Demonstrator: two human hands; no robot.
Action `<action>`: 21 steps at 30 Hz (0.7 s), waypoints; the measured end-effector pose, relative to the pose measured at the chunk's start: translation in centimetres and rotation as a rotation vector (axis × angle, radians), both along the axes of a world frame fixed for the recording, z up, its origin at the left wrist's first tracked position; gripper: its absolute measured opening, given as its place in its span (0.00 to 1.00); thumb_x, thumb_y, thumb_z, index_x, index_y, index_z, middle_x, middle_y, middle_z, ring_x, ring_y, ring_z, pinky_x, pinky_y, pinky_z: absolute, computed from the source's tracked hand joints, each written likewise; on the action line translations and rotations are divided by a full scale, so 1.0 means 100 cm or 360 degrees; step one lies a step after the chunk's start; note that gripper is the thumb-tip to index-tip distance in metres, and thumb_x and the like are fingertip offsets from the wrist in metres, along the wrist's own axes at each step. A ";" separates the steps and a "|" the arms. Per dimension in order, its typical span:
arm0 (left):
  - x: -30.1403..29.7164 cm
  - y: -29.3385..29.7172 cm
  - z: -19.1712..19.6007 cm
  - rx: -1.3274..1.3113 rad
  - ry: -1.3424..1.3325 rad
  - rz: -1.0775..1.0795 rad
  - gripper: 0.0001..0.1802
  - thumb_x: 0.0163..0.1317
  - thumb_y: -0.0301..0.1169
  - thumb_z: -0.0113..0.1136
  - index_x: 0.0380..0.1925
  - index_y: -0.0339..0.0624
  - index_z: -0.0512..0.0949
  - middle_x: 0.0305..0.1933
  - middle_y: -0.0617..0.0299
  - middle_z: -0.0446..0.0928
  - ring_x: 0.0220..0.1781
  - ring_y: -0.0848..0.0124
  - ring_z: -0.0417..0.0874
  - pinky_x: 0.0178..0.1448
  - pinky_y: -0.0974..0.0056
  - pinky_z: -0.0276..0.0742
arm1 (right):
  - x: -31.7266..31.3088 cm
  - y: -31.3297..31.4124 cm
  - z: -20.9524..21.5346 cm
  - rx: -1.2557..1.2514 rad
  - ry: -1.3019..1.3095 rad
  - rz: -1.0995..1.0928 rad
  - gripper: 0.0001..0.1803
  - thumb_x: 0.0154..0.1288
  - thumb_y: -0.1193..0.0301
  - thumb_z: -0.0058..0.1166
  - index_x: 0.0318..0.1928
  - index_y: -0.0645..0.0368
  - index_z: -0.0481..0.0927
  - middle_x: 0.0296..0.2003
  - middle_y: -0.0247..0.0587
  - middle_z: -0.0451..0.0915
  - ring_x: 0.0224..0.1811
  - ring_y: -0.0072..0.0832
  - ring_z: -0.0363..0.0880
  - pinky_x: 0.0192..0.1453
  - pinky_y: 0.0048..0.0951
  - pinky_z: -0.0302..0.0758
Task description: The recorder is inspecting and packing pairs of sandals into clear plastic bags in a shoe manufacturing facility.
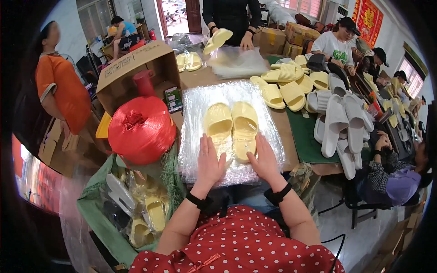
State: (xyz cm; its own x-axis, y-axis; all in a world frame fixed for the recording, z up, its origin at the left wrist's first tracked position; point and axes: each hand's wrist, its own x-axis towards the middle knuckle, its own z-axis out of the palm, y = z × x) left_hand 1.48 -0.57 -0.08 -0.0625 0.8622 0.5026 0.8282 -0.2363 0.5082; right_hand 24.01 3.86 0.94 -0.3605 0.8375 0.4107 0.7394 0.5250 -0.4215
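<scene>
A pair of pale yellow slide slippers (245,119) lies side by side in front of me, seemingly under clear film. Beneath them is a stack of clear plastic bags (193,107) on the table. My left hand (210,161) rests flat along the lower left side of the pair, fingers stretched forward and thumb turned inward. On the other side, my right hand (265,159) lies the same way, its thumb near the heel of the right slipper. Neither hand is wrapped around anything. Both wrists wear black bands.
A big red twine roll (141,129) and a cardboard box (136,66) stand left. Below them is a green sack (98,200) of bagged slippers. Loose yellow and grey slippers (337,120) pile up at right. Across the table, a person's hand (218,38) holds a yellow slipper.
</scene>
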 end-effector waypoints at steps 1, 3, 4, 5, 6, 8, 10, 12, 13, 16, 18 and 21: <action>0.001 -0.001 -0.003 -0.0067 0.0019 0.0121 0.49 0.65 0.45 0.58 0.70 0.17 0.47 0.76 0.24 0.42 0.79 0.36 0.44 0.81 0.47 0.43 | 0.001 0.000 -0.001 0.0011 0.0042 -0.0007 0.40 0.72 0.54 0.50 0.72 0.70 0.57 0.73 0.61 0.57 0.76 0.52 0.54 0.79 0.45 0.53; 0.004 -0.003 -0.006 -0.0096 -0.0064 0.0234 0.52 0.62 0.47 0.61 0.70 0.16 0.48 0.77 0.25 0.42 0.80 0.37 0.43 0.81 0.46 0.43 | 0.002 0.000 -0.004 0.0024 0.0030 -0.0008 0.40 0.72 0.54 0.50 0.72 0.71 0.56 0.73 0.61 0.57 0.76 0.53 0.54 0.79 0.45 0.53; 0.004 -0.002 -0.006 -0.0125 -0.0149 0.0339 0.54 0.59 0.49 0.64 0.69 0.15 0.50 0.77 0.25 0.42 0.80 0.37 0.42 0.81 0.46 0.43 | 0.002 0.000 -0.005 0.0036 0.0015 -0.0018 0.40 0.72 0.55 0.49 0.72 0.71 0.55 0.73 0.61 0.57 0.76 0.53 0.54 0.79 0.45 0.52; 0.003 -0.001 -0.006 -0.0217 -0.0187 0.0347 0.56 0.56 0.51 0.67 0.68 0.15 0.53 0.77 0.25 0.41 0.80 0.36 0.41 0.81 0.46 0.42 | 0.002 0.000 -0.005 0.0039 0.0023 -0.0016 0.40 0.72 0.55 0.49 0.72 0.71 0.55 0.73 0.61 0.57 0.76 0.53 0.54 0.79 0.45 0.52; 0.001 0.000 -0.005 -0.0215 -0.0182 0.0351 0.56 0.56 0.51 0.67 0.68 0.15 0.53 0.77 0.25 0.41 0.80 0.36 0.41 0.81 0.46 0.42 | 0.002 0.000 -0.006 0.0046 0.0034 -0.0007 0.40 0.72 0.55 0.49 0.72 0.71 0.55 0.72 0.62 0.58 0.76 0.53 0.54 0.79 0.45 0.52; -0.003 0.002 -0.003 -0.0321 -0.0220 0.0268 0.53 0.55 0.50 0.68 0.68 0.20 0.58 0.76 0.24 0.42 0.80 0.35 0.41 0.81 0.45 0.43 | 0.002 0.000 -0.007 0.0053 0.0050 0.0004 0.40 0.72 0.55 0.49 0.72 0.72 0.55 0.72 0.62 0.58 0.76 0.53 0.54 0.79 0.45 0.52; -0.005 0.001 -0.002 -0.0283 -0.0240 0.0250 0.50 0.54 0.48 0.69 0.68 0.24 0.61 0.76 0.24 0.44 0.80 0.35 0.41 0.80 0.45 0.43 | 0.003 0.000 -0.007 0.0064 0.0056 0.0007 0.40 0.73 0.55 0.48 0.72 0.72 0.55 0.72 0.62 0.58 0.76 0.53 0.55 0.79 0.45 0.52; -0.009 0.002 -0.002 -0.0245 -0.0260 0.0232 0.47 0.54 0.46 0.70 0.67 0.27 0.64 0.76 0.24 0.46 0.80 0.35 0.41 0.80 0.45 0.44 | 0.004 0.000 -0.007 0.0074 0.0064 0.0011 0.39 0.73 0.55 0.48 0.72 0.72 0.56 0.72 0.62 0.58 0.76 0.53 0.55 0.79 0.45 0.52; -0.011 0.002 -0.002 -0.0210 -0.0278 0.0191 0.44 0.54 0.43 0.70 0.65 0.29 0.65 0.74 0.25 0.50 0.80 0.36 0.41 0.80 0.45 0.45 | 0.003 0.000 -0.008 0.0079 0.0065 0.0011 0.39 0.73 0.55 0.48 0.72 0.72 0.56 0.72 0.63 0.58 0.76 0.53 0.55 0.79 0.45 0.52; -0.007 0.002 0.014 -0.0171 -0.0358 0.0127 0.39 0.54 0.37 0.70 0.62 0.31 0.65 0.70 0.26 0.59 0.78 0.38 0.48 0.77 0.46 0.52 | 0.004 -0.001 -0.006 0.0046 0.0057 -0.0010 0.39 0.73 0.55 0.48 0.72 0.72 0.56 0.72 0.63 0.59 0.76 0.53 0.56 0.79 0.45 0.52; 0.003 -0.002 0.040 -0.0167 -0.0422 0.0102 0.39 0.53 0.33 0.70 0.62 0.31 0.63 0.67 0.28 0.64 0.76 0.39 0.55 0.74 0.47 0.58 | 0.006 0.000 -0.006 0.0030 0.0078 -0.0014 0.39 0.72 0.56 0.48 0.72 0.72 0.56 0.72 0.63 0.59 0.76 0.53 0.55 0.79 0.45 0.52; 0.008 -0.003 0.041 -0.0375 -0.1438 -0.0235 0.38 0.57 0.21 0.64 0.65 0.34 0.56 0.56 0.49 0.76 0.57 0.62 0.81 0.58 0.61 0.76 | 0.006 -0.001 -0.003 -0.0020 0.0177 0.0019 0.40 0.71 0.57 0.51 0.72 0.73 0.55 0.72 0.64 0.58 0.76 0.54 0.54 0.79 0.45 0.52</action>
State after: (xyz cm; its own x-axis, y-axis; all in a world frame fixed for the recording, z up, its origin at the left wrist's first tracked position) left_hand 2.32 -0.86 3.99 -0.2251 0.9658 0.1291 0.0674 -0.1167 0.9909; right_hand 24.58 3.72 0.66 -0.3232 0.8387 0.4382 0.6815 0.5276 -0.5071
